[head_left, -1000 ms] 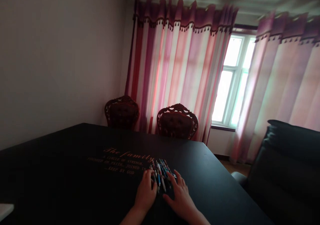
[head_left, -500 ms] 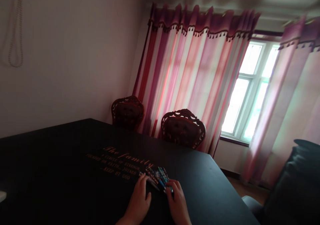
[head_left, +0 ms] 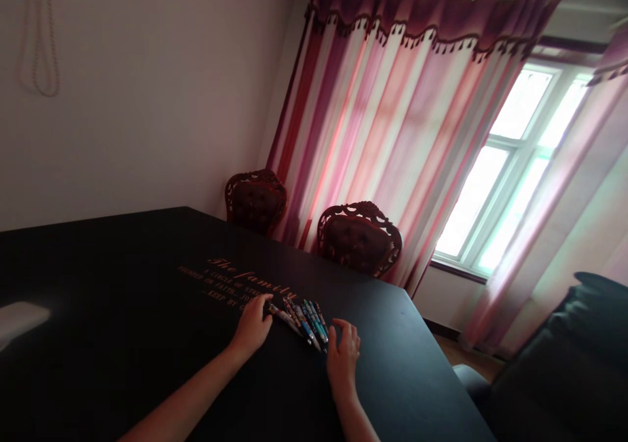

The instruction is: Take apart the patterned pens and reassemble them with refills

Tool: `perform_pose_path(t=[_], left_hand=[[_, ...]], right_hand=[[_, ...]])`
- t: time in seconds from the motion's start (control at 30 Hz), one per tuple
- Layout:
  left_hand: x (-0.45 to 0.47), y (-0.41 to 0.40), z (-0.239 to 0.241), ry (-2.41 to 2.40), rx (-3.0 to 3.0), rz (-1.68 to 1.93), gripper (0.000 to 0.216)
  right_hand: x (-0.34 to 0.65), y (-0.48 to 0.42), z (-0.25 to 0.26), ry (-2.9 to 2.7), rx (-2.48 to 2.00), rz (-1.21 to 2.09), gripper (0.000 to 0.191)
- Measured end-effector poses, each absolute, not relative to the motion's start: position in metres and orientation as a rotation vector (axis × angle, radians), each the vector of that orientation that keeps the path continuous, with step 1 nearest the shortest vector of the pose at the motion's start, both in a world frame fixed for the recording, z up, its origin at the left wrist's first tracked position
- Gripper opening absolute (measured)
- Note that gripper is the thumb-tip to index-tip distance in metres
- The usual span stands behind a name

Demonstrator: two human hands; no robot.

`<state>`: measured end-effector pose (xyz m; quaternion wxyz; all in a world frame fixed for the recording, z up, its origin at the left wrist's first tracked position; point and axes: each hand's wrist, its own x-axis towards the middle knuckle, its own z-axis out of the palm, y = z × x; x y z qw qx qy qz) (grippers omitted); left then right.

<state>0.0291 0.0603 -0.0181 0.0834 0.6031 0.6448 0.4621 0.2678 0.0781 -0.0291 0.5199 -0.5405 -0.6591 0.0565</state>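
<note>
Several patterned pens (head_left: 303, 318) lie in a row on a black table (head_left: 122, 324) with gold lettering. My left hand (head_left: 252, 326) rests at the row's left end, fingertips bent onto the outermost pen. At the row's right end lies my right hand (head_left: 342, 356), its fingers curved down against the nearest pens. Neither hand has lifted a pen; both lie low on the tabletop.
Two carved dark red chairs (head_left: 360, 238) stand behind the table before pink striped curtains (head_left: 392, 135). A bright window (head_left: 510, 174) is at right, a dark sofa (head_left: 564, 370) below it. A pale flat object (head_left: 19, 318) lies at the table's left edge. A bead string (head_left: 42, 43) hangs on the wall.
The view swung left and tilted. My arms now stretch further out; my left hand moved to the left end of the pens and the row looks more spread.
</note>
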Motion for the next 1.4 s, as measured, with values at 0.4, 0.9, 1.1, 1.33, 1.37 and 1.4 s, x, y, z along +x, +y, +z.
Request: perform_pose_path(t=[0.4,0.9,1.1,1.33,1.37,1.4], left_hand=[[0.025,0.069,-0.004,1.872,2.189,0.894,0.017],[0.011,0.065,-0.008,1.863,2.169,0.905,0.009],[0.009,0.065,-0.007,1.830,2.181,0.923,0.009],[0.010,0.067,-0.012,1.831,2.219,0.953,0.015],[0.010,0.067,-0.012,1.835,2.225,0.972,0.016],[0.010,0.066,-0.011,1.836,2.234,0.996,0.017]], right_hand=[[0.257,0.066,-0.020,-1.722,-1.265,0.002,0.023],[0.254,0.067,-0.026,-1.858,-1.442,0.007,0.022],[0.253,0.068,-0.024,-1.706,-1.388,0.013,0.014],[0.263,0.076,-0.022,-1.428,-1.393,0.174,0.040],[0.264,0.077,-0.022,-1.418,-1.391,0.185,0.045],[0.265,0.077,-0.021,-1.409,-1.384,0.197,0.049]])
